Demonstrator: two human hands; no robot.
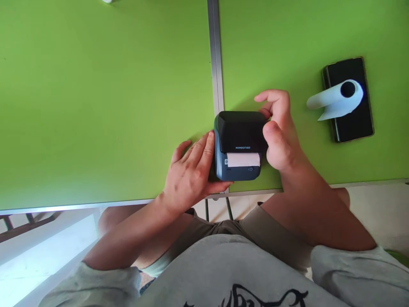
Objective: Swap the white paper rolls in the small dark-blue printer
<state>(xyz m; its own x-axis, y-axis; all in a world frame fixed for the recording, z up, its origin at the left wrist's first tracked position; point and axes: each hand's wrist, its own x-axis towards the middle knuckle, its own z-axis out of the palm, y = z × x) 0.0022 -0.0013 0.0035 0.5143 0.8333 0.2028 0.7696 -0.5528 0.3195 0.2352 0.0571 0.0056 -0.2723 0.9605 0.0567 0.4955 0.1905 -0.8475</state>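
Observation:
A label printer with a dark glossy lid and a blue-grey body sits near the table's front edge, across the metal seam. A pale pink label strip sticks out of its front slot. My left hand grips the printer's left side, fingers along the wall and thumb at the front lower edge. At the right side, my right hand holds the lid's edge between thumb and curled fingers, while its index finger is raised and bent behind. The lid looks closed. Part of the right fingers is hidden behind the thumb and printer.
To the right, a black phone lies on the green table, with a loose white paper roll on top of it. The metal seam runs away from me between two table halves. A small white object shows at the far edge.

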